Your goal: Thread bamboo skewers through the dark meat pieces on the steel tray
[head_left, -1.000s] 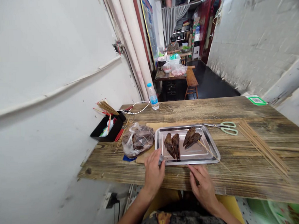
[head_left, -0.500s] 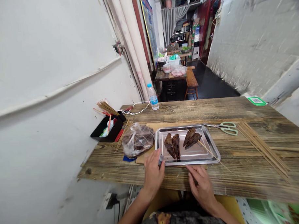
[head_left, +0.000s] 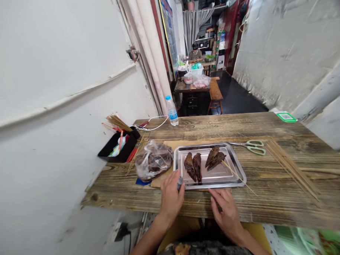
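A steel tray (head_left: 232, 166) lies on the wooden table (head_left: 272, 187) in front of me. It holds two dark pieces of meat (head_left: 193, 167) side by side and a skewered pair (head_left: 214, 158) whose stick juts over the right rim. My left hand (head_left: 171, 194) rests at the tray's near-left corner, fingers curled round a small grey object (head_left: 179, 183) I cannot identify. My right hand (head_left: 227, 213) lies flat on the table edge below the tray, fingers stretched out, holding nothing.
A clear bag of dark meat (head_left: 153, 162) lies left of the tray. A black box with sticks (head_left: 117, 146) sits by the wall. Scissors (head_left: 251, 147) and a row of bamboo skewers (head_left: 292, 168) lie to the right. A water bottle (head_left: 172, 111) stands at the far edge. Another person (head_left: 195, 54) sits far behind.
Both hands stay where they were on the table. The view has shifted slightly, nothing on the table has moved.
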Motion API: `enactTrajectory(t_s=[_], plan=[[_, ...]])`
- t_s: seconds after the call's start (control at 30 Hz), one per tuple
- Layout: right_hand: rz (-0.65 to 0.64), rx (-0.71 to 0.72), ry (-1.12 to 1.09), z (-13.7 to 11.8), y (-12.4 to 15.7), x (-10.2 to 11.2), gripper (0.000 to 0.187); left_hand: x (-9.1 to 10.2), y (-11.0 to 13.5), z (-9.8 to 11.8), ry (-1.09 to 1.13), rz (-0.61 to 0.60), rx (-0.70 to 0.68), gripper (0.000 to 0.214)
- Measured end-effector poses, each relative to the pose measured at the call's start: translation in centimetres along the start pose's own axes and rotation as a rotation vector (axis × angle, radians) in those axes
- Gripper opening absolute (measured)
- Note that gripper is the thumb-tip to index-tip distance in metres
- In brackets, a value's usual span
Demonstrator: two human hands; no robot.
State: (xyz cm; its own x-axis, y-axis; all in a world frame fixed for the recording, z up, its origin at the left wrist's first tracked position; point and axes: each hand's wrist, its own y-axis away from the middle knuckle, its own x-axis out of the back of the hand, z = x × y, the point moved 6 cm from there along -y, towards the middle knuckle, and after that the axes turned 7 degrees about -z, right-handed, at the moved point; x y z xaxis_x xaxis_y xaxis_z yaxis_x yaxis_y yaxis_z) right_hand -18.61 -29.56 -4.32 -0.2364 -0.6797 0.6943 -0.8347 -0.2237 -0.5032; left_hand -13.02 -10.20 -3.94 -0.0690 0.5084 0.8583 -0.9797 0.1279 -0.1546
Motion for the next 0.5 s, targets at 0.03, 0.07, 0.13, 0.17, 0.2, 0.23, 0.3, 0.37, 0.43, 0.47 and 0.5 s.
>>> enactTrajectory(t_s=[0.03,0.07,0.13,0.17,0.2,0.23,0.3,0.37,0.43,0.47,0.5], plan=[[0.014,-0.003,0.012,0.3,-0.4,1.2,0.038,-0.3,0.0,0.1,-0.008,-0.005,-0.008,0.041],[0.039,-0.016,0.034,1.0,-0.9,2.7,0.037,-0.6,0.0,0.2,-0.018,-0.008,-0.02,0.04],[0.121,-0.077,0.123,4.1,-1.8,7.1,0.033,-1.5,-0.2,0.6,-0.04,-0.009,-0.056,0.04],[0.168,-0.135,0.201,6.5,-2.1,9.6,0.03,-2.0,-0.4,0.8,-0.05,-0.008,-0.078,0.04],[0.193,-0.207,0.298,9.4,-2.3,12.3,0.028,-2.5,-0.6,1.1,-0.059,-0.006,-0.099,0.04],[0.169,-0.3,0.408,12.6,-2.4,14.6,0.029,-3.0,-1.0,1.3,-0.066,-0.003,-0.118,0.041],[0.048,-0.534,0.685,19.5,-2.0,18.7,0.032,-3.8,-1.8,1.8,-0.077,0.007,-0.142,0.041],[-0.146,-0.766,0.825,25.6,-1.0,21.1,0.036,-4.4,-2.9,2.3,-0.087,0.024,-0.152,0.041],[-0.317,-0.915,0.822,29.4,-0.1,21.7,0.036,-4.8,-4.1,2.8,-0.099,0.04,-0.15,0.04],[-0.378,-0.963,0.79,30.5,0.1,21.7,0.036,-5.0,-4.8,3.1,-0.105,0.039,-0.145,0.04],[-0.428,-0.998,0.75,31.2,0.3,21.4,0.035,-5.1,-5.4,3.4,-0.11,0.031,-0.134,0.04]])
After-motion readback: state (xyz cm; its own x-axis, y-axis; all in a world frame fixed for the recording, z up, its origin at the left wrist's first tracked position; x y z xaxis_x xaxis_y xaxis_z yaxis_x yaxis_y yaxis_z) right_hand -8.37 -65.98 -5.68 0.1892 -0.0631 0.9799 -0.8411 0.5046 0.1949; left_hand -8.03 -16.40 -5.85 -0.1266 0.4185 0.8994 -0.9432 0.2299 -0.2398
